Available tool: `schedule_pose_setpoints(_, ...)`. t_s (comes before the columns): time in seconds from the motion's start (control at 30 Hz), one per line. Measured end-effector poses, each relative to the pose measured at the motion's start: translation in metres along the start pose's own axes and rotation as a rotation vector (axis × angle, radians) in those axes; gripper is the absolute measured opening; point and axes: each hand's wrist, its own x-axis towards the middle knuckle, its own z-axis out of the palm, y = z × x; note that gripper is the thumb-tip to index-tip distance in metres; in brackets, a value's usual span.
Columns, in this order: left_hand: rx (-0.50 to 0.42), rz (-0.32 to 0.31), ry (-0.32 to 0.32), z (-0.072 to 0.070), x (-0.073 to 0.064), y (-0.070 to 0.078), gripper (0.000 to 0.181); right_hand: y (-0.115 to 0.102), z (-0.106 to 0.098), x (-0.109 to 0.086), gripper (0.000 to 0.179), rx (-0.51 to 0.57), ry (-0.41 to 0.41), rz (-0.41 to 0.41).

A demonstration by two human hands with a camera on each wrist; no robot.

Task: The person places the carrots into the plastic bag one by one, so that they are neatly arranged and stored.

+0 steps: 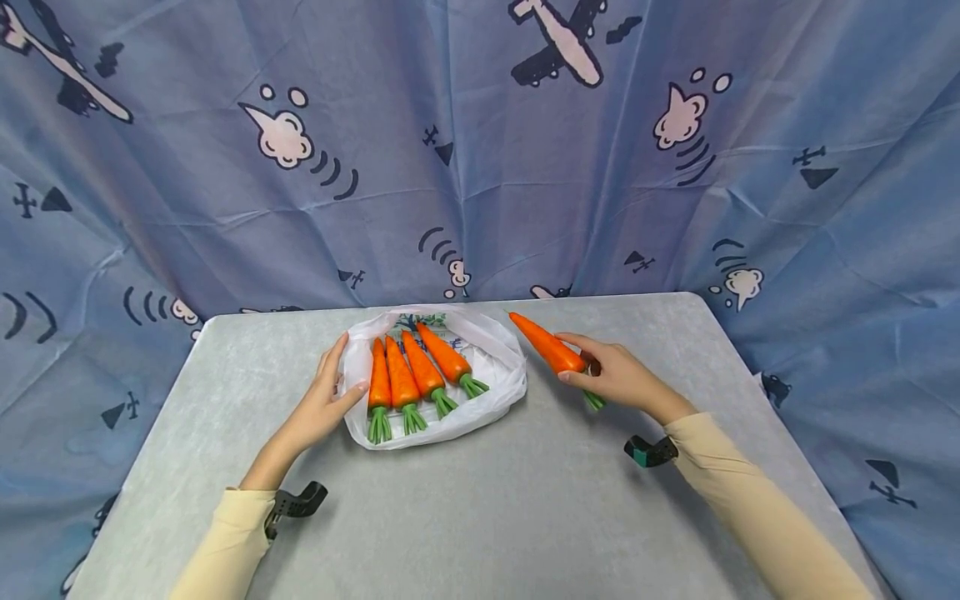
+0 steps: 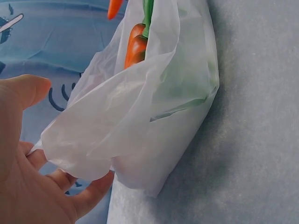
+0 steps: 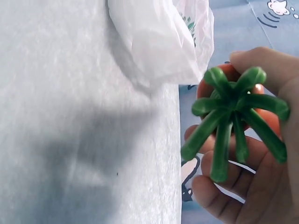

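An orange carrot point(image 1: 548, 343) with green stalks is held in my right hand point(image 1: 613, 379), thumb and fingers around its thick end. Its tip points up and left toward the bag; in the right wrist view the green stalks point(image 3: 231, 112) face the camera. Several more carrots point(image 1: 405, 375) lie side by side in a white plastic bag point(image 1: 517, 392), stalks toward me. At the bag's left side, the fingers of my left hand point(image 1: 324, 400) touch the outside of the plastic. The left thumb stands apart from the fingers, as the left wrist view shows.
Under the bag is a light grey table point(image 1: 480, 525) with rounded far corners. Behind it hangs a blue curtain point(image 1: 480, 167) printed with planes and clouds. A black wrist camera point(image 1: 300, 500) sits on the left wrist, another black band point(image 1: 651, 451) on the right.
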Motion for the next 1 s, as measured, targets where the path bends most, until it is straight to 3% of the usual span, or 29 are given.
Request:
schedule_pose_setpoints(0.43, -0.008, 0.006, 0.002, 0.000, 0.000, 0.001, 0.084, -0.019, 0.003, 0.002, 0.065, 0.018, -0.024, -0.061)
schedule_pose_setpoints(1.0, -0.004, -0.007, -0.001, 0.000, -0.001, 0.002, 0.084, -0.033, 0.008, 0.010, 0.068, 0.002, -0.077, -0.074)
